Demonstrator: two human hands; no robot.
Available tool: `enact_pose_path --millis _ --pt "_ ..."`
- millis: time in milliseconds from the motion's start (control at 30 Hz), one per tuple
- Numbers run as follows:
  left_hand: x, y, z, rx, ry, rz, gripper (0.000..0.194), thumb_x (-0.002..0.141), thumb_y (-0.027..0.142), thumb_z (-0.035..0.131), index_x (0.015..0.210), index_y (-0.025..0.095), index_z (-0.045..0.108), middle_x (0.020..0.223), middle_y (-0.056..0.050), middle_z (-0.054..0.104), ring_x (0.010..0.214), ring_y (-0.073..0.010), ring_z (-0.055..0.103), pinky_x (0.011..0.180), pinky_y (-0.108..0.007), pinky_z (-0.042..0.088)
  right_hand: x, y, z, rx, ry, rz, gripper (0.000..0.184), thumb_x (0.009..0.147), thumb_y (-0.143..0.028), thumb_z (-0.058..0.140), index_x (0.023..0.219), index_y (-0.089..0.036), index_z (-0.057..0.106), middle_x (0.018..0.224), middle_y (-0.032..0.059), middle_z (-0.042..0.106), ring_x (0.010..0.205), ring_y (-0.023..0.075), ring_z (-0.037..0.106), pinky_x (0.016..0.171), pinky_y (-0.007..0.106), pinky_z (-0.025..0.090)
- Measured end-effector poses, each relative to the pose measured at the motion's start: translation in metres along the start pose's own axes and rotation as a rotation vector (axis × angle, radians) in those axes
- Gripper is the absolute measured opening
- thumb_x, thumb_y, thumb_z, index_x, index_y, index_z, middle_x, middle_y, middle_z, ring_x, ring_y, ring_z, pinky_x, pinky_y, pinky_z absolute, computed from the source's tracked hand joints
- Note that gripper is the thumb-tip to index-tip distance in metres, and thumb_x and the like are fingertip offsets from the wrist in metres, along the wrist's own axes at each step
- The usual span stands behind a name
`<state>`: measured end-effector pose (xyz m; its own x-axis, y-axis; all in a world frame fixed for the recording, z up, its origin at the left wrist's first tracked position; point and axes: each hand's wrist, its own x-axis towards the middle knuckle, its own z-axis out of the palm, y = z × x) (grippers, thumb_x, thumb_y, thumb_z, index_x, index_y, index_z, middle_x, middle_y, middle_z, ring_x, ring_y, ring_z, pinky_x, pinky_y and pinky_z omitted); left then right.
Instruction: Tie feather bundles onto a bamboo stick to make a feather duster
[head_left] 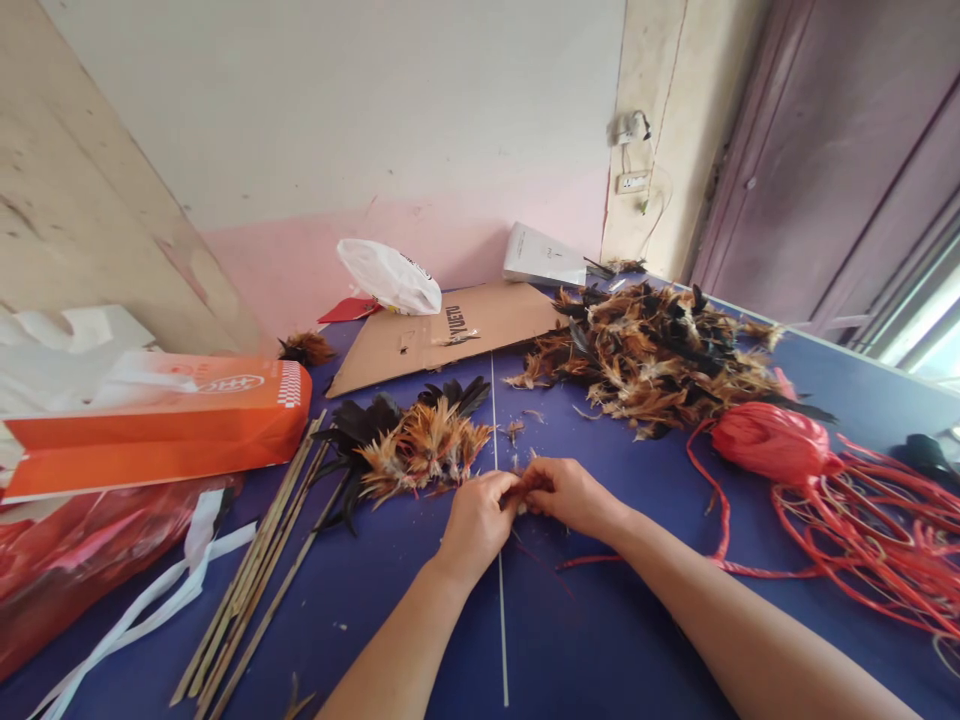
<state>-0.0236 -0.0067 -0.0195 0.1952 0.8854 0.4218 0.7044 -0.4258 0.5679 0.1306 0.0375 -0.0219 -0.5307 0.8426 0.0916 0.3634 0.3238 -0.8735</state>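
Note:
My left hand [480, 512] and my right hand [574, 495] meet over the middle of the blue table, fingers pinched together. What they pinch is small and mostly hidden by the fingers; a pale bit shows between them. A thin reddish strand [551, 570] trails on the table just below. To the left of my left hand lie bunches of brown and black feathers [427, 440], with touches of red at their bases. A few loose feather bits [514, 428] are scattered just beyond my fingertips.
A large feather pile [652, 350] lies back right, near a red plastic string bundle [776, 440]. Thin sticks [255, 570], an orange bag [172, 440] and white straps [142, 620] are at left. Flattened cardboard [450, 335], a white bag [390, 275] and a white box [544, 255] stand behind.

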Motion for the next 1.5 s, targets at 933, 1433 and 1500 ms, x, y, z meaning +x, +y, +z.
enact_pose_path --millis 933,1433,1500 --pt "0.005 -0.017 -0.012 -0.171 -0.02 -0.312 0.012 0.067 0.026 0.06 0.062 0.017 0.065 0.06 -0.002 0.066 0.058 -0.0162 0.058 0.056 -0.025 0.041 -0.008 0.0 -0.001 -0.358 0.104 -0.343 0.018 0.061 0.001 0.044 0.06 -0.016 0.049 0.076 0.0021 0.048 0.064 0.0101 0.047 0.062 0.021 0.04" --pt "0.003 -0.01 -0.008 -0.186 -0.032 -0.282 0.012 0.07 0.024 0.056 0.061 0.017 0.06 0.061 -0.002 0.064 0.059 -0.0156 0.056 0.059 -0.026 0.04 -0.008 0.002 -0.002 -0.364 0.127 -0.303 0.011 0.073 -0.009 0.054 0.065 -0.017 0.055 0.085 0.0022 0.051 0.073 0.0111 0.052 0.069 0.023 0.042" --pt "0.003 -0.009 -0.009 -0.169 -0.016 -0.289 0.011 0.069 0.024 0.057 0.061 0.017 0.06 0.06 -0.001 0.063 0.059 -0.0152 0.055 0.058 -0.025 0.039 -0.011 -0.002 -0.003 -0.448 0.143 -0.307 0.011 0.075 -0.01 0.051 0.067 -0.017 0.056 0.089 0.0029 0.05 0.071 0.0105 0.051 0.067 0.023 0.042"
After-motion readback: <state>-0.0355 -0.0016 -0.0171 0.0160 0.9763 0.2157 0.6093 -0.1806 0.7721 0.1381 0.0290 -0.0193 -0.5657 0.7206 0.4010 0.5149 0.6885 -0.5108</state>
